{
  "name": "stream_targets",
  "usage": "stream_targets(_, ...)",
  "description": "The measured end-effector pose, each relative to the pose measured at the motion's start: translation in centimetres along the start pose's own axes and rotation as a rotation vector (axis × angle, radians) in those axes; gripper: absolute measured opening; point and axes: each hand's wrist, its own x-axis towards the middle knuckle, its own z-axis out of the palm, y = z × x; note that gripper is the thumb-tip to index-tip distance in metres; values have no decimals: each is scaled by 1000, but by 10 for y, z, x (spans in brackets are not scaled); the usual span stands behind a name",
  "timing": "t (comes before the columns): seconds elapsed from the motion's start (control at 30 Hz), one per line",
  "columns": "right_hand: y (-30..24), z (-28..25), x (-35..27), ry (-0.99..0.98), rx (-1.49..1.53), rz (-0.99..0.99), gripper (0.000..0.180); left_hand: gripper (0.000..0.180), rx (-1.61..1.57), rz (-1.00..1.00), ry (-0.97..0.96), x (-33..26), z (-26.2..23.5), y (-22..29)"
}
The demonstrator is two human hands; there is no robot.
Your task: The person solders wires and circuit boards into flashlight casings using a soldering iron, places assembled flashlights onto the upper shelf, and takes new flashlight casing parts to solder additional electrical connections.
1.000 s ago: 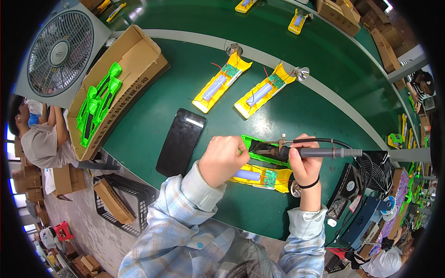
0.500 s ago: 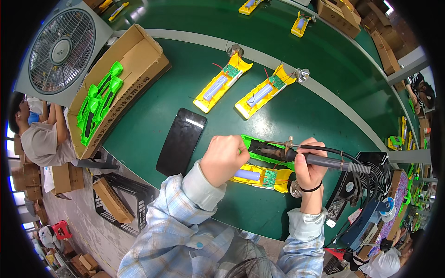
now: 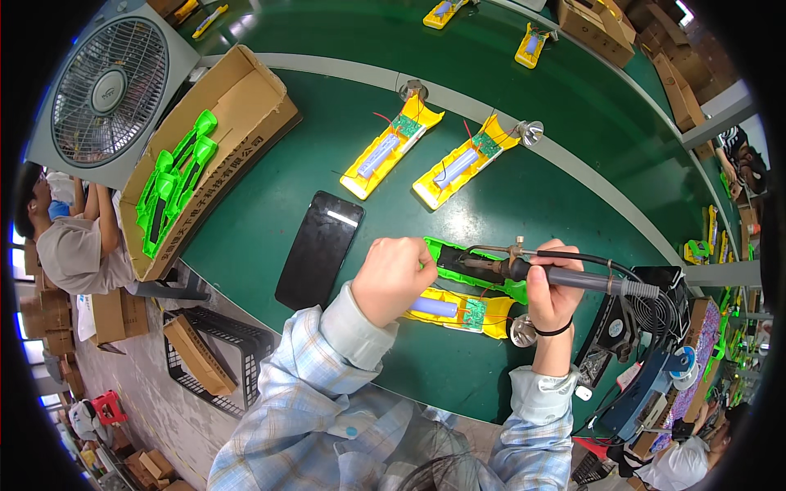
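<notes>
My right hand (image 3: 554,286) grips a soldering iron (image 3: 577,280) with a thin metal feed tube along it. The iron's tip points left into a green flashlight housing half (image 3: 444,250) with a black inside. At the left end of that housing, my left hand (image 3: 395,280) is closed, thumb against curled fingers; what it pinches is hidden. Just nearer to me lies a yellow flashlight housing half (image 3: 496,319) with a blue-violet battery (image 3: 434,307), a green circuit board (image 3: 475,313) and a round lamp reflector (image 3: 522,330). My left hand covers its left end.
Two more yellow housing halves (image 3: 382,155) (image 3: 468,164) lie farther back. A black phone (image 3: 319,250) rests to the left, beside a cardboard box (image 3: 250,114) of green housings (image 3: 176,184). A fan (image 3: 106,90) stands far left. The iron's cable runs to a blue soldering station (image 3: 647,397) at right.
My right hand and the soldering iron have shifted slightly right and down over the green housing. The left hand stays closed in nearly the same place.
</notes>
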Motion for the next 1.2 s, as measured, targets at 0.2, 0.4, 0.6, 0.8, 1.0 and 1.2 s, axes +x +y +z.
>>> stream_targets(0.2, -15, -28, 1, 154, -3, 23, 11, 10, -176, -295, -296, 13, -33, 29)
stream_targets(0.4, -46, -63, 4, 473, -72, -21, 18, 15, 150, 328, -250, 40, -25, 42)
stream_targets(0.6, -60, -79, 5, 589, -33, -39, 15, 19, 417, 463, -536, 45, 1, 30)
stream_targets(0.8, -68, -89, 3, 577, -46, -105, 16, 14, 147, 294, -686, 48, -7, 43)
stream_targets(1.0, -63, -93, 3, 551, -169, -87, 16, 41, 410, 808, -179, 10, -14, 52)
stream_targets(1.2, -73, -98, 0, 504, -17, -90, 16, 31, 379, 879, -187, -28, -11, 50)
